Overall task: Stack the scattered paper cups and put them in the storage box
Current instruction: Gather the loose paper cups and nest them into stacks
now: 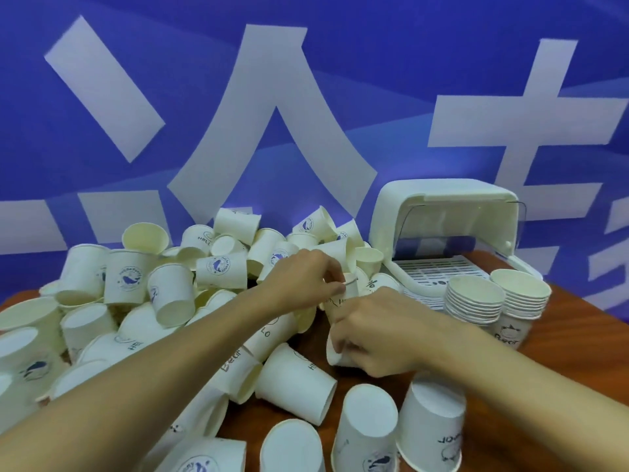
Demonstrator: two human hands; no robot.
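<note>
A blue banner with large white characters fills the background, and the characters are cut off at the frame edges. The brown counter is largely covered on the left by a heap of paper cups, which lie tilted, tipped and upside down. Many are buried under others, and those at the bottom edge are cut off. The white storage box is set at the far right of the counter with its lid raised. Its slatted tray is partly hidden behind two upright stacks standing just in front. The prints on the cups are blurred and only partly readable.

The left hand is reached over the heap, its grip closed in a pinch on the rim of a small cup, which is mostly hidden by the fingers. The right hand is held just below, its grip curled round a lower cup. Whether one cup or several nested ones are held there cannot be told.
</note>
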